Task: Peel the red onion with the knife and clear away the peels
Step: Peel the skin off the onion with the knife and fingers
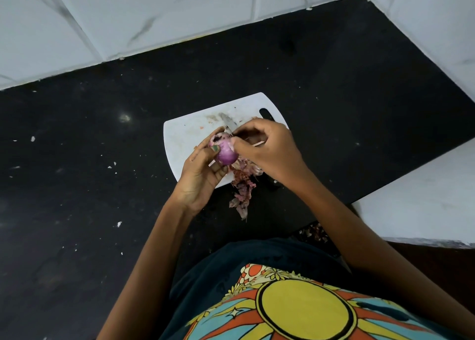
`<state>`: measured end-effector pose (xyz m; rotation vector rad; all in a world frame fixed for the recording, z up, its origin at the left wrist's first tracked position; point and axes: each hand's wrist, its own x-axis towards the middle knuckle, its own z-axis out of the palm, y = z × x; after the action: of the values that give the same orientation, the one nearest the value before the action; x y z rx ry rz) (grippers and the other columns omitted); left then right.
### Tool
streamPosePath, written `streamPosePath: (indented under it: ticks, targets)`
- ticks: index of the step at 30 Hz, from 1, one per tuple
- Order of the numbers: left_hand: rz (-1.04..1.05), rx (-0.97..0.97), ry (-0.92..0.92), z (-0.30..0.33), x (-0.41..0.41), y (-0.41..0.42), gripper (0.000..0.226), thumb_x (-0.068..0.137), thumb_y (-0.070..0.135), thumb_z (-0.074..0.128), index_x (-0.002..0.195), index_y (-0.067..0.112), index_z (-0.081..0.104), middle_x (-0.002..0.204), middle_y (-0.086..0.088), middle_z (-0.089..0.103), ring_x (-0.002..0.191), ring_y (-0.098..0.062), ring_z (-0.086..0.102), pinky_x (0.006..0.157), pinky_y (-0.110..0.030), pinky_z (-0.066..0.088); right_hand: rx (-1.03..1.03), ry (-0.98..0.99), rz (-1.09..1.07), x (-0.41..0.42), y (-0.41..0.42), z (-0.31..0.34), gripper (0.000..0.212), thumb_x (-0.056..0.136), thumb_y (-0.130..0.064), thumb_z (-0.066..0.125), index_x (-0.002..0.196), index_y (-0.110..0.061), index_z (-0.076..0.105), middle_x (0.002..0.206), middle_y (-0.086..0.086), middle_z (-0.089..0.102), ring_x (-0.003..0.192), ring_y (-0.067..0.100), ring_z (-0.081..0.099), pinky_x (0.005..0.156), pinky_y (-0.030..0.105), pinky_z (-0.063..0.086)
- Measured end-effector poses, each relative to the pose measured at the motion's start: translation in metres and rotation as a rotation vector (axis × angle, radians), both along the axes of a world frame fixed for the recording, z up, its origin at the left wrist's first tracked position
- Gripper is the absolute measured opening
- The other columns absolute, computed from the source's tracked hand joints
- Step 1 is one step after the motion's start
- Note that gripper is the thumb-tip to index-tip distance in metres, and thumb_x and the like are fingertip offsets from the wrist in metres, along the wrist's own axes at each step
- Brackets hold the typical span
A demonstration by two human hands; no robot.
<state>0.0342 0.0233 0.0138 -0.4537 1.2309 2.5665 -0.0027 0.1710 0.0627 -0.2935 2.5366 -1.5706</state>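
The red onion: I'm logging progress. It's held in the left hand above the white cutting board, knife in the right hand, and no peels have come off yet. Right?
Not quite. The head view shows the left hand holding the red onion above the white cutting board, knife in the right hand, but loose peels already lie at the board's near edge.

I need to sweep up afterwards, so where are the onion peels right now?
In the head view, the peels are piled at the cutting board's near edge, spilling onto the black counter, just below the red onion.
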Motion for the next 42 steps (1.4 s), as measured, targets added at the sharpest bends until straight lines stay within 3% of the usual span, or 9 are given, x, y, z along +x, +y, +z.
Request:
streamPosePath:
  ticks: [6, 11, 14, 17, 22, 26, 31, 35, 42]
  targets:
    - [0.013, 0.056, 0.004, -0.003, 0.0, 0.0, 0.041, 0.084, 0.019, 0.051, 0.125, 0.017, 0.056, 0.103, -0.001, 0.066, 0.084, -0.011, 0.061, 0.071, -0.021, 0.053, 0.037, 0.063, 0.06, 0.003, -0.002, -0.005, 0.013, 0.079, -0.015, 0.074, 0.087, -0.012, 0.064, 0.089, -0.002, 0.06, 0.082, 0.01, 0.059, 0.077, 0.012, 0.046]
    - [0.022, 0.148, -0.035, 0.0, 0.0, -0.002, 0.049, 0.071, 0.022, 0.063, 0.119, 0.014, 0.055, 0.106, -0.004, 0.062, 0.084, -0.014, 0.058, 0.063, -0.02, 0.05, -0.211, -0.195, -0.078, -0.002, 0.002, -0.009, 0.008, 0.084, -0.012, 0.068, 0.089, -0.006, 0.065, 0.086, 0.007, 0.065, 0.079, 0.014, 0.063, 0.075, 0.029, 0.056]
    - [0.001, 0.228, -0.042, 0.0, 0.0, -0.004, 0.068, 0.06, 0.023, 0.07, 0.124, 0.012, 0.05, 0.109, -0.007, 0.059, 0.084, -0.018, 0.058, 0.063, -0.021, 0.05, -0.351, -0.338, -0.182, -0.005, 0.006, -0.012, 0.006, 0.086, -0.005, 0.066, 0.089, -0.001, 0.063, 0.076, 0.008, 0.064, 0.064, 0.016, 0.065, 0.059, 0.024, 0.057]
    - [-0.052, 0.295, -0.02, 0.0, 0.0, -0.004, 0.087, 0.056, 0.029, 0.075, 0.135, 0.009, 0.044, 0.114, -0.009, 0.06, 0.088, -0.019, 0.059, 0.068, -0.023, 0.05, -0.328, -0.365, -0.223, -0.004, 0.008, -0.018, 0.007, 0.085, -0.001, 0.065, 0.091, 0.003, 0.062, 0.07, 0.006, 0.063, 0.055, 0.012, 0.064, 0.054, 0.02, 0.055]
    - [-0.053, 0.303, -0.026, 0.0, 0.001, -0.004, 0.087, 0.062, 0.029, 0.068, 0.14, 0.006, 0.04, 0.122, -0.012, 0.058, 0.091, -0.019, 0.058, 0.069, -0.023, 0.05, -0.057, -0.191, -0.157, -0.005, 0.01, -0.024, 0.012, 0.09, -0.012, 0.061, 0.096, -0.005, 0.069, 0.084, 0.002, 0.067, 0.078, 0.015, 0.066, 0.071, 0.026, 0.055]
    - [-0.023, 0.269, -0.069, -0.003, 0.0, -0.004, 0.075, 0.072, 0.03, 0.051, 0.141, 0.003, 0.039, 0.109, -0.01, 0.06, 0.085, -0.018, 0.056, 0.068, -0.023, 0.047, -0.009, -0.058, -0.088, -0.003, 0.005, -0.013, 0.008, 0.081, -0.012, 0.07, 0.089, -0.009, 0.069, 0.087, 0.002, 0.068, 0.081, 0.009, 0.064, 0.075, 0.018, 0.05]
    - [-0.023, 0.254, -0.06, 0.003, 0.0, 0.001, 0.037, 0.079, 0.03, 0.042, 0.103, 0.008, 0.058, 0.097, -0.008, 0.063, 0.075, -0.016, 0.055, 0.06, -0.023, 0.048, -0.068, -0.092, 0.09, 0.004, -0.004, 0.0, 0.034, 0.074, -0.021, 0.079, 0.103, -0.01, 0.065, 0.095, -0.002, 0.066, 0.082, 0.009, 0.065, 0.071, 0.017, 0.054]
    - [-0.032, 0.242, -0.036, 0.006, 0.002, 0.004, 0.042, 0.09, 0.027, 0.028, 0.09, 0.01, 0.066, 0.089, -0.006, 0.066, 0.07, -0.014, 0.056, 0.058, -0.023, 0.047, -0.033, -0.013, 0.058, 0.005, -0.009, -0.001, 0.033, 0.07, -0.017, 0.08, 0.099, -0.011, 0.065, 0.089, -0.002, 0.065, 0.074, 0.007, 0.063, 0.066, 0.021, 0.055]
    - [-0.004, 0.255, -0.025, 0.007, 0.001, 0.005, 0.041, 0.08, 0.026, 0.042, 0.112, 0.008, 0.061, 0.099, -0.008, 0.064, 0.078, -0.016, 0.059, 0.064, -0.024, 0.049, -0.071, -0.031, -0.025, -0.002, -0.005, -0.01, 0.012, 0.078, 0.0, 0.064, 0.089, -0.004, 0.069, 0.08, 0.0, 0.068, 0.072, 0.001, 0.062, 0.066, 0.01, 0.048]
